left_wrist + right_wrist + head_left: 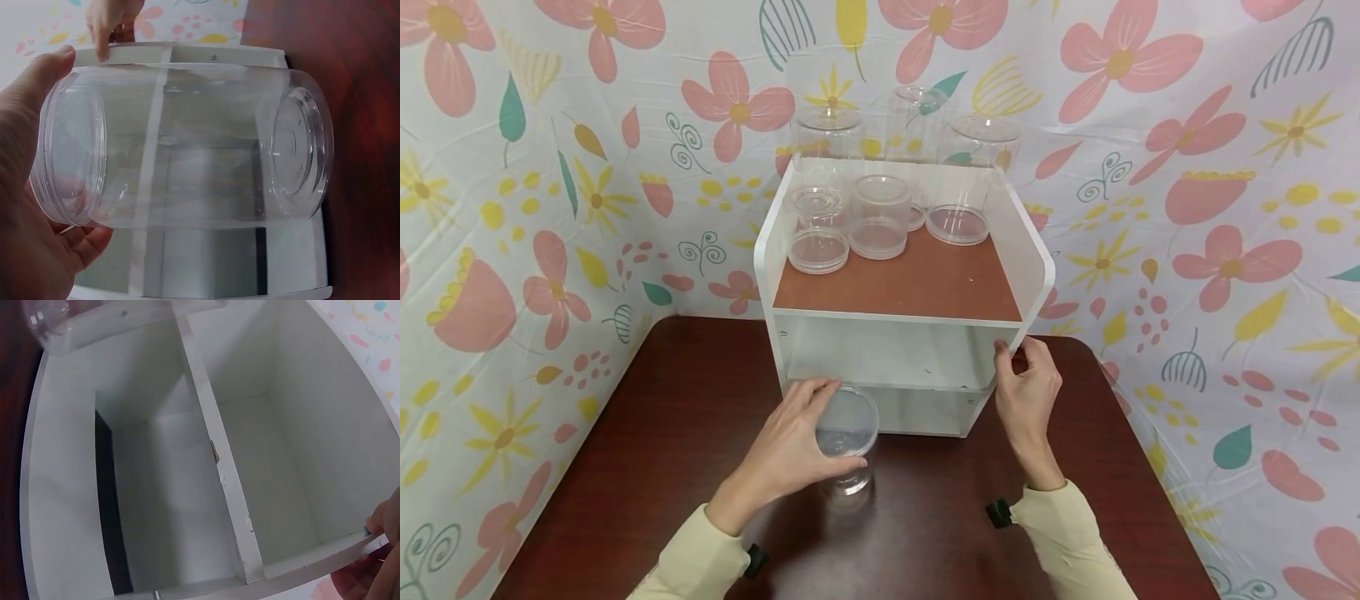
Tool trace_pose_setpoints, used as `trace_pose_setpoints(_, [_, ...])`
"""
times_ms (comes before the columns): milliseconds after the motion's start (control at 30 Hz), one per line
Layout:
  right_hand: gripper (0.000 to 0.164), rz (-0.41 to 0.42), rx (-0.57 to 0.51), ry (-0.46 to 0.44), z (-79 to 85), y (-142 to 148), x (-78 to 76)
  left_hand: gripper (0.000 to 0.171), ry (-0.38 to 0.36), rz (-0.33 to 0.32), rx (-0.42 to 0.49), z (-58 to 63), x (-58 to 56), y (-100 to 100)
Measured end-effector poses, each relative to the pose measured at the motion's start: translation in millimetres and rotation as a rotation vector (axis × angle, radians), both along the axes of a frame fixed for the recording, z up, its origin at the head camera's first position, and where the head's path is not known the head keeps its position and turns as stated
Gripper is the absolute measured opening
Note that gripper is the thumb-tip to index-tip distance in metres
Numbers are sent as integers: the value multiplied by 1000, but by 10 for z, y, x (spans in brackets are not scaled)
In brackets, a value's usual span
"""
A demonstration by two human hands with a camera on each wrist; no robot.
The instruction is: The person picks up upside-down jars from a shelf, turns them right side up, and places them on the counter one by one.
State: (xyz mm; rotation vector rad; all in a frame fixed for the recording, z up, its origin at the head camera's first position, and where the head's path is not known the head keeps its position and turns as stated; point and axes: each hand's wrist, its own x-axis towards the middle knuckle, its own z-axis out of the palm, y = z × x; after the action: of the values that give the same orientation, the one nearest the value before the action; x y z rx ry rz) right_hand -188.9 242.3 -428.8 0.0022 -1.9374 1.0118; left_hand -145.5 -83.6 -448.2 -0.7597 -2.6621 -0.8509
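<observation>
Holding the jar (847,442) near its top, the left hand (790,442) curls round it, thumb on the side away from the shelf (895,292), fingers on the side toward it. The jar stands up tall in front of the shelf, a bit left of its middle. I can't tell if its bottom touches the table (940,525). The left hand is the closer one. The right hand (1032,392) pinches the shelf's right edge. More jars (880,221) stand on the shelf's top. The left wrist view shows the whole held jar, which the hand partly hides from the head view. The right wrist view shows a dark gap (112,506) low inside the shelf.
</observation>
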Motion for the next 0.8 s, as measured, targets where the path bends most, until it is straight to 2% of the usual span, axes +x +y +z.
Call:
trace_pose_setpoints(433, [10, 7, 2, 17, -6, -8, -1, 113, -36, -40, -32, -250, 26, 151])
trace_pose_setpoints(800, [10, 16, 2, 26, 3, -22, -2, 113, -43, -50, -44, -367, 1, 246])
